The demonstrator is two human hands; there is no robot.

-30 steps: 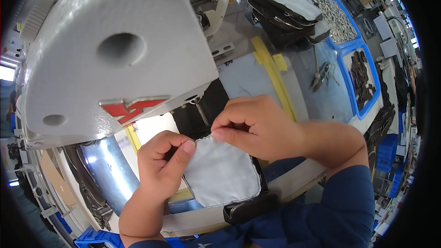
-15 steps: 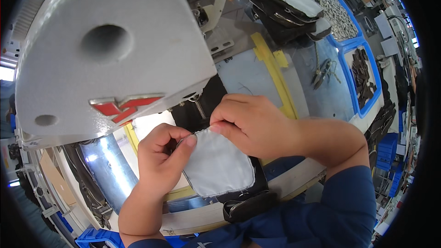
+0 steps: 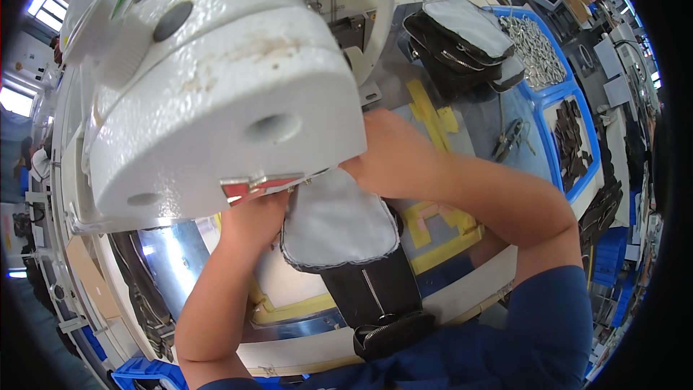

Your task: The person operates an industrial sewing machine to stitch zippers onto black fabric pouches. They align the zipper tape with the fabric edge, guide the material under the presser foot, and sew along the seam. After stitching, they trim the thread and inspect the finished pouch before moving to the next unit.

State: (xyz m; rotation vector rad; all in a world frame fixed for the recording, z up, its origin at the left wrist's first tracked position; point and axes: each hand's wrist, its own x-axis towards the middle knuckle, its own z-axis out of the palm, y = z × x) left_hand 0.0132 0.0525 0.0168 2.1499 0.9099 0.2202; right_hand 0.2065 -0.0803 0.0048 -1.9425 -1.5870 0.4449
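Observation:
A black zippered bag piece with a pale grey panel (image 3: pixel 339 227) lies under the head of a white sewing machine (image 3: pixel 216 108). Its far edge is hidden behind the machine head. My right hand (image 3: pixel 397 157) is curled at the panel's far right edge, closed on it, its fingertips partly covered by the machine. On the panel's left side, my left hand (image 3: pixel 258 218) reaches under the head, and its fingers are out of sight. Toward me, the black part with a zipper (image 3: pixel 372 292) hangs down to a small black zippered pouch (image 3: pixel 393 334) at the table edge.
Stacked black bag pieces (image 3: pixel 462 43) sit at the back right. Beside them are a blue tray of metal chains (image 3: pixel 533 50) and a blue tray of dark brown pieces (image 3: pixel 570 137). Thread snips (image 3: pixel 510 139) lie near the trays. Yellow tape (image 3: pixel 433 126) marks the work surface.
Both hands and the bag piece have moved away from me, under the machine head. More of the head now shows in view, and the left fingers have gone out of sight.

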